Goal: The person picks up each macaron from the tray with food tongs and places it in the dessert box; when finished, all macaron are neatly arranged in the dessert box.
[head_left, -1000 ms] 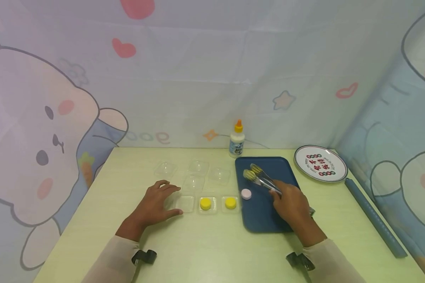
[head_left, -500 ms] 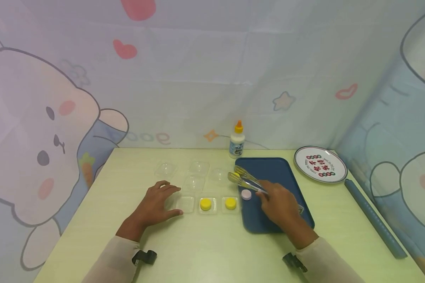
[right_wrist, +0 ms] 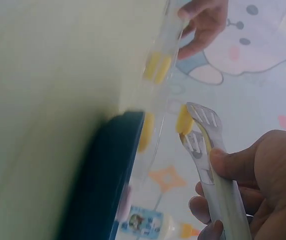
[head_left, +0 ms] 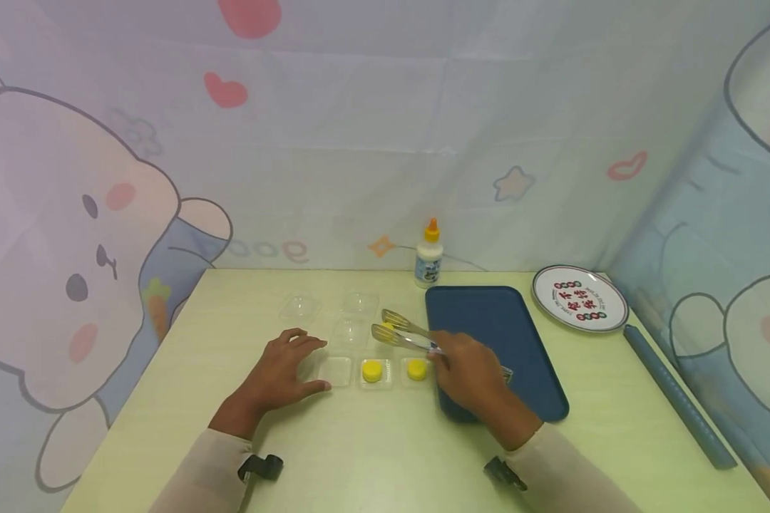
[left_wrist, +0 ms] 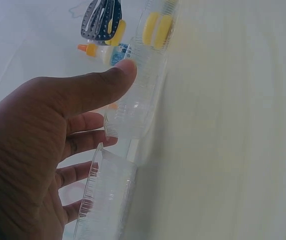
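My right hand (head_left: 471, 370) holds metal tongs (head_left: 411, 338), seen closely in the right wrist view. Between their slotted tips is a yellow macaron (right_wrist: 185, 120), raised above the table near the clear plastic boxes. Two more yellow macarons sit in clear box bases, one in the middle (head_left: 372, 370) and one at the right (head_left: 417, 369). My left hand (head_left: 286, 370) lies beside an empty clear base (head_left: 336, 371), thumb and fingers spread and loosely bent at its left side. A pink macaron (right_wrist: 124, 202) shows partly past the tray in the right wrist view; from the head it is hidden.
The blue tray (head_left: 520, 335) lies under and behind my right hand. Clear domed lids (head_left: 300, 306) stand behind the bases. A glue bottle (head_left: 429, 258) is at the back, a printed plate (head_left: 580, 298) at the back right, and a long grey-blue strip (head_left: 680, 399) along the right edge.
My right hand has moved left from over the tray, and the tongs now hold a yellow macaron above the boxes. The left hand has stayed in place.
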### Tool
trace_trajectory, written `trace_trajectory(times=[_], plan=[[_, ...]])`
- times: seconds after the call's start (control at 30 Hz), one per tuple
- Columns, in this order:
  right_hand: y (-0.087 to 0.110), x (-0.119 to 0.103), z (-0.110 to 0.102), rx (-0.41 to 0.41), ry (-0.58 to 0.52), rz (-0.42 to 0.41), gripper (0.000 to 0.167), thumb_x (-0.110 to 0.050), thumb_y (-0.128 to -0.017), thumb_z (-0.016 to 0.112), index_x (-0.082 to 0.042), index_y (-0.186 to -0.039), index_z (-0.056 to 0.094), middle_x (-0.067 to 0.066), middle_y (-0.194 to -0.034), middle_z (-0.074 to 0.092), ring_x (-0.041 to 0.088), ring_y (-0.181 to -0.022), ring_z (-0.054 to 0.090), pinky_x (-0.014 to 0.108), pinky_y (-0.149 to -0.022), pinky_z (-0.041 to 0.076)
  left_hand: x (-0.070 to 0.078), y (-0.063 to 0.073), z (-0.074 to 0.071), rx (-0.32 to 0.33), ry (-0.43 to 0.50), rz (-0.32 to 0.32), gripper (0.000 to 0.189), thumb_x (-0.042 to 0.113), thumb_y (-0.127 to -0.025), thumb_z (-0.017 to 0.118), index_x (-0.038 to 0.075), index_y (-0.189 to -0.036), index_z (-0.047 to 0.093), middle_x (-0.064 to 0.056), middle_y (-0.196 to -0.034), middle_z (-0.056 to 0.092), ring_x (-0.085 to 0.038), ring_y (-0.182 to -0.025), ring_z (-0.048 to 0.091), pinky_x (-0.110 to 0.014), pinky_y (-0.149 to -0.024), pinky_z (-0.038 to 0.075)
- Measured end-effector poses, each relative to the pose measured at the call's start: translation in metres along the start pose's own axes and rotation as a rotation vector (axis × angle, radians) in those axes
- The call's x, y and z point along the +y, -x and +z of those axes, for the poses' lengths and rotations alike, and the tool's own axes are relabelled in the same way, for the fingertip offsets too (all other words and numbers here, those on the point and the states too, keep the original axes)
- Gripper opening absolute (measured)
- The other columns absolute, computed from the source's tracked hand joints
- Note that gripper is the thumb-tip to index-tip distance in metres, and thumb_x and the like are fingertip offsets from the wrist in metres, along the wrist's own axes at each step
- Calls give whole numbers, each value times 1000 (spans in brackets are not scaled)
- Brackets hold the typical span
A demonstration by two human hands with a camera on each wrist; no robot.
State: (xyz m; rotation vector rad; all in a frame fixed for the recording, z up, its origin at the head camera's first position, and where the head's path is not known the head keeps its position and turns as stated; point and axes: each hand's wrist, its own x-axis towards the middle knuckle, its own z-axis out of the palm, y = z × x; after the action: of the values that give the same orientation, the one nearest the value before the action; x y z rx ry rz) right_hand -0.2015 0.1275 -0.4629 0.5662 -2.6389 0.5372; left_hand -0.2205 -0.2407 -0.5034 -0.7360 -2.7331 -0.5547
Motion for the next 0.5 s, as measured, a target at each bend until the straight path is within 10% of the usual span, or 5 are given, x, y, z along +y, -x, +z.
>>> trace_trajectory(times=[0.5], plan=[[-6, -36, 13, -84, -8, -61, 34, -24, -98, 82, -17, -131, 76, 5, -104, 82, 23, -86, 74, 42, -65, 57, 1, 0, -1, -21, 14, -32, 72, 46, -82, 94, 11, -140, 72, -7, -139, 75, -37, -140, 57, -69, -110, 48]])
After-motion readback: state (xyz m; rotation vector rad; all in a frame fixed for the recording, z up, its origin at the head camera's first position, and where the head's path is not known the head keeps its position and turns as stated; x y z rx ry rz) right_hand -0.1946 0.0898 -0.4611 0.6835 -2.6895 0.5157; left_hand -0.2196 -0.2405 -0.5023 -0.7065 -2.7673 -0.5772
